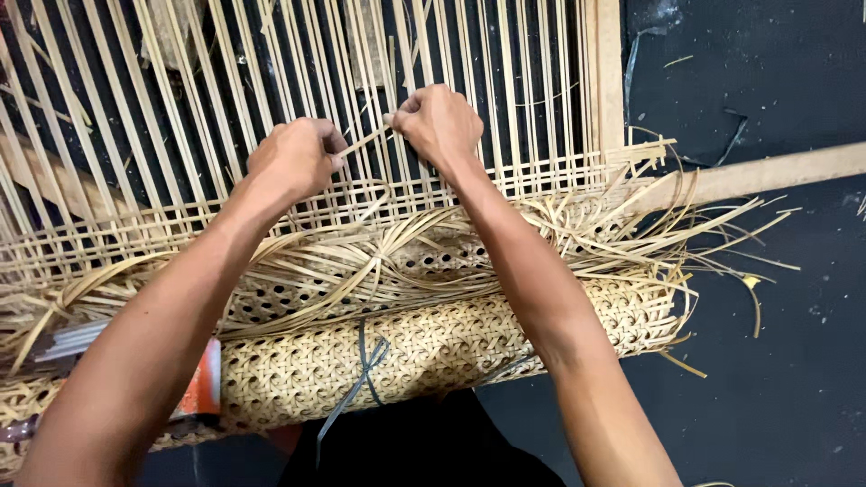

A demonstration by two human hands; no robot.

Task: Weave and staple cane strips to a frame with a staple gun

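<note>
1. The left hand [296, 158] was clenched, thumb and forefinger pinching one end of a thin cane strip [365, 141].
2. The right hand [439, 124] was clenched too, pinching the same strip at its other end, so the strip ran slanted between the two hands.
3. The strip lay just above the upright strands [225, 90], a row of pale canes stretched over a dark floor [767, 379].
4. Below the hands, a few cross strands [541, 185] were already woven through the uprights.
5. Nearer the person, loose canes [361, 261] curled over a roll of finished mesh [433, 347], which was tied round with a grey band [365, 361].
6. A wooden rail [606, 72] edged the strands on the right, and a slat [776, 171] ran off from it across the floor.
7. Frayed cane ends [713, 230] stuck out past the rail.
8. The strip looked light, thin and springy; it would likely bend readily but kink or split if folded sharply.
9. Its surface looked smooth, so a fingertip pinch near the working end, as both hands had it, seemed the surest hold.
</note>
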